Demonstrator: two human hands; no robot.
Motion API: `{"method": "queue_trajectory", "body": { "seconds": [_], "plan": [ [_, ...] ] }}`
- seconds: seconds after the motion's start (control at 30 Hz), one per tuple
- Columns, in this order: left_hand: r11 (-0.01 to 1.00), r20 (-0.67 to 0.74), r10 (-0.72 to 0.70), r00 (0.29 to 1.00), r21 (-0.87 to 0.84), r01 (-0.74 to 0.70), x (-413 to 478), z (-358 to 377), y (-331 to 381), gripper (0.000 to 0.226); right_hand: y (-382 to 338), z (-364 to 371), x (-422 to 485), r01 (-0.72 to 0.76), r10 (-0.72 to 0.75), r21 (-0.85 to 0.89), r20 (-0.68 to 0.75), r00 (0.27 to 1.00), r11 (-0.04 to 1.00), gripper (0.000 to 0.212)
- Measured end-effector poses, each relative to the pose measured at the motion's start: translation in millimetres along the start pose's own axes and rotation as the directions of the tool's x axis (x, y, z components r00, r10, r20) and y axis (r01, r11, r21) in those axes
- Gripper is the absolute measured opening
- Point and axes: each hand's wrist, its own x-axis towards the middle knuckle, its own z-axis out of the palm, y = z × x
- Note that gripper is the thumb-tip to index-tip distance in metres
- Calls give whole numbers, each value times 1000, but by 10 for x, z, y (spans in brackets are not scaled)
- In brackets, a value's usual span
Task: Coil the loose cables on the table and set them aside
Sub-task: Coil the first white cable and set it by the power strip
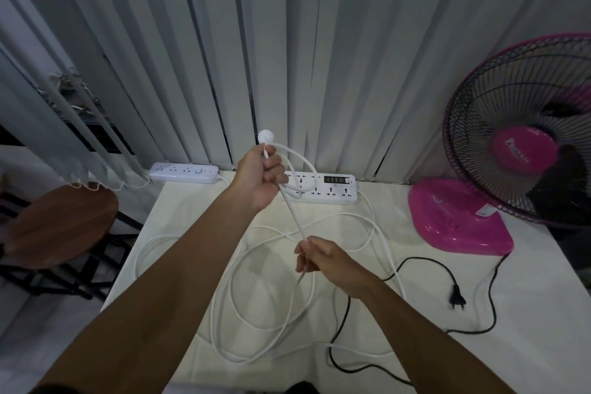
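We are starting the first coil: our left hand grips the white cable near its plug, our right hand pinches it lower, the rest sprawling across the table; next, we should draw another loop up.

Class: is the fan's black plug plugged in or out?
Out. The black plug lies loose on the table, apart from both power strips.
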Motion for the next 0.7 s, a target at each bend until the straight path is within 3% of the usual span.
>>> {"method": "queue_trajectory", "body": {
  "seconds": [0.13, 0.27, 0.4, 0.53, 0.7],
  "plan": [
    [998, 31, 29, 999, -63, -27, -5, 132, 54, 32, 179, -36, -39, -112, 106, 20, 196, 975, 994, 13],
    [996, 87, 67, 994, -66, -61, -39, 262, 209, 31, 467, 79, -82, -205, 193, 16, 269, 943, 979, 10],
    [992, 153, 71, 986, 88, -85, -110, 276, 339, 34, 623, 134, -63, -287, 303, 268, -19, 953, 919, 19],
    [947, 178, 65, 982, 299, -117, -193, 145, 386, 35, 513, 16, -2, -288, 432, 467, -236, 871, 836, 21],
    [776, 159, 44, 986, 616, -134, -272, -47, 277, 35, 133, -277, 178, -108, 474, 637, -439, 763, 763, 17]
  ]
}}
